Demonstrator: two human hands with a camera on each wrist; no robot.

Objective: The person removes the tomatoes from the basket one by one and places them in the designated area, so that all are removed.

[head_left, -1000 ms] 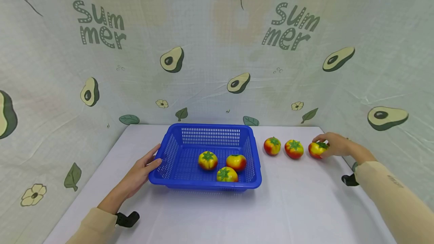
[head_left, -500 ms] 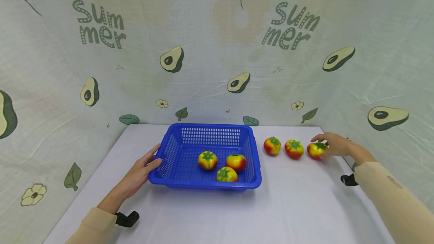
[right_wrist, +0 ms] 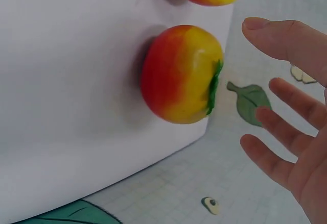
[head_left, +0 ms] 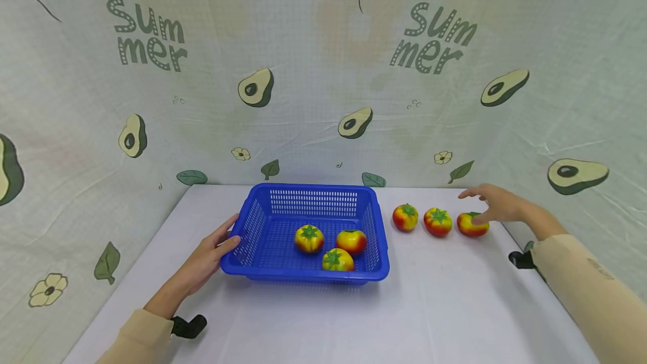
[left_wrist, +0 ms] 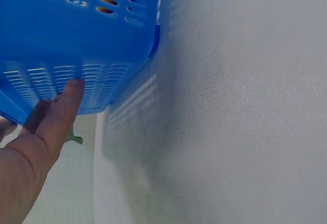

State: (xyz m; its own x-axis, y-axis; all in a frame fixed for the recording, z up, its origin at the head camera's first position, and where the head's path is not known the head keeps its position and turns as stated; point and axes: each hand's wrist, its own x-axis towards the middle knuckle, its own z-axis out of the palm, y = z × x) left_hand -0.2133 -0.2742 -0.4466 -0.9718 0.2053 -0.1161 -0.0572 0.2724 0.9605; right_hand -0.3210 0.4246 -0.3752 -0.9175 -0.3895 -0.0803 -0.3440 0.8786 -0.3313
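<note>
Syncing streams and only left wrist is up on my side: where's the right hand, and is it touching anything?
Observer: Right hand is beside a fruit on the table; the right wrist view shows a gap between them, so no contact.
Operator: Getting bits of red and yellow through the basket slots. How many pieces in there?
Observer: Head view shows three fruits in it.
Operator: Any outside it?
Observer: Three, in a row to its right: that fruit at the far end, plus two other fruits nearer the basket.
</note>
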